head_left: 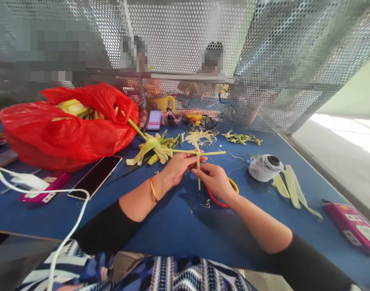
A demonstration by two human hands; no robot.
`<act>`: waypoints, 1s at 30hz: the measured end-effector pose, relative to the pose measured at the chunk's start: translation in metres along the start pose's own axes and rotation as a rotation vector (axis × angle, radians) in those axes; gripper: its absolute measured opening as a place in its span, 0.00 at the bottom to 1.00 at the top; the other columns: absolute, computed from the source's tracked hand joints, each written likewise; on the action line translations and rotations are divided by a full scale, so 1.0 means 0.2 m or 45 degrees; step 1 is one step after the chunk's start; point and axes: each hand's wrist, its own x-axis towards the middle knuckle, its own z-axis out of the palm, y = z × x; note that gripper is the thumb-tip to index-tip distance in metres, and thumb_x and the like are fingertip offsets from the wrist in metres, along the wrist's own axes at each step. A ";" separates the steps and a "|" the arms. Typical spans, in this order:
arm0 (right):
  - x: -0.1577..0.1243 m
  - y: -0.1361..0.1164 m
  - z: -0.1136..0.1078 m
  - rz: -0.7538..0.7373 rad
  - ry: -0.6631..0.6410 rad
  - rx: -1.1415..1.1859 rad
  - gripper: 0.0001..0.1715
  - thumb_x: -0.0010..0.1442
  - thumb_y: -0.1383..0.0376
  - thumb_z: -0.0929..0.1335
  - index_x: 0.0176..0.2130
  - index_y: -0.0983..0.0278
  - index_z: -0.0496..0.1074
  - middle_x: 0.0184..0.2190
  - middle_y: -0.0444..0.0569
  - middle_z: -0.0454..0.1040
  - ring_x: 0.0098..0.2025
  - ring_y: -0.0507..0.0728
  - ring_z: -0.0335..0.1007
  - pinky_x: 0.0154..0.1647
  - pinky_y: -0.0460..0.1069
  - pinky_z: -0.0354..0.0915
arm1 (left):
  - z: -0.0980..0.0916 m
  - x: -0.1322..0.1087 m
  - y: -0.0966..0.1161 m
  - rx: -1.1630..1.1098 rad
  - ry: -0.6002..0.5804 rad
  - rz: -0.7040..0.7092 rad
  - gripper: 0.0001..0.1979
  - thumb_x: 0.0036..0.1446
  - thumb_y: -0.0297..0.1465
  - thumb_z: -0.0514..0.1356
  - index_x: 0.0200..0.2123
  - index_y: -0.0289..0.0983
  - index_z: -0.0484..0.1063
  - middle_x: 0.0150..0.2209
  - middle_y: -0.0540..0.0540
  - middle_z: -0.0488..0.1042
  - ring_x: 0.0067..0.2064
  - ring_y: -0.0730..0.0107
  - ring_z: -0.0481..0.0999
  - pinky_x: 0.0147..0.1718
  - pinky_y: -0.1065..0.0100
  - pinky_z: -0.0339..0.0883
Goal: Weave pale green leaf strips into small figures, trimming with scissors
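Note:
Near the middle of the blue table, my left hand [182,165] and my right hand [213,178] are closed on a cross of pale green plant strips [213,153]. The left fingers grip it just below its centre. On the lower arm of the cross rest the right thumb and fingertips. One arm reaches left above my left hand, another points right. A red and yellow ring [233,186] lies partly hidden beneath my right hand. Behind the cross are loose pale husk pieces [204,137], and left of them a bunch of yellow-green husks [154,147].
A red plastic bag [90,137] of husks stands left, beside a dark phone [96,178] and a white cable [81,214]. On the right are a white thread spool [263,169], husk strips [292,186] and a magenta box [351,224]. A perforated metal screen [185,32] rises behind.

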 end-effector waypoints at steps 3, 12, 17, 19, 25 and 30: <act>0.01 0.03 0.05 0.039 -0.015 0.202 0.21 0.61 0.53 0.63 0.23 0.61 0.68 0.21 0.44 0.70 0.25 0.53 0.65 0.29 0.48 0.61 | 0.01 -0.01 -0.02 0.014 -0.009 -0.001 0.10 0.52 0.21 0.64 0.39 0.31 0.80 0.30 0.43 0.81 0.22 0.75 0.72 0.23 0.72 0.65; -0.03 -0.01 -0.04 -0.363 0.061 -0.423 0.20 0.67 0.61 0.60 0.26 0.61 0.71 0.27 0.47 0.73 0.27 0.53 0.66 0.30 0.48 0.57 | 0.00 -0.01 0.01 0.044 0.076 -0.040 0.08 0.49 0.19 0.64 0.34 0.31 0.79 0.26 0.46 0.79 0.27 0.74 0.76 0.27 0.74 0.67; 0.01 0.01 -0.11 -0.511 0.479 -0.808 0.16 0.68 0.60 0.61 0.39 0.62 0.75 0.36 0.53 0.77 0.39 0.59 0.69 0.45 0.53 0.57 | -0.02 0.00 0.05 0.097 0.065 -0.122 0.07 0.51 0.20 0.63 0.34 0.31 0.80 0.25 0.47 0.77 0.25 0.75 0.74 0.27 0.73 0.69; 0.04 0.03 -0.11 -0.505 0.386 -0.871 0.16 0.69 0.61 0.61 0.36 0.62 0.75 0.32 0.51 0.77 0.35 0.58 0.69 0.49 0.54 0.55 | -0.02 0.01 0.04 0.126 0.125 -0.113 0.05 0.51 0.22 0.65 0.33 0.32 0.80 0.23 0.49 0.74 0.21 0.80 0.69 0.20 0.77 0.61; 0.02 0.04 -0.06 -0.556 0.154 -0.889 0.20 0.68 0.65 0.60 0.25 0.63 0.68 0.21 0.45 0.72 0.24 0.53 0.62 0.41 0.50 0.53 | 0.00 0.01 0.00 0.275 0.294 0.026 0.01 0.48 0.22 0.66 0.26 0.31 0.77 0.26 0.48 0.75 0.19 0.83 0.64 0.14 0.77 0.47; -0.02 0.00 -0.04 -0.718 0.064 -0.805 0.18 0.67 0.68 0.60 0.26 0.63 0.68 0.22 0.45 0.73 0.25 0.52 0.64 0.40 0.49 0.54 | 0.01 0.01 -0.01 0.285 0.304 -0.006 0.05 0.45 0.24 0.68 0.22 0.32 0.74 0.21 0.50 0.72 0.17 0.84 0.61 0.15 0.76 0.47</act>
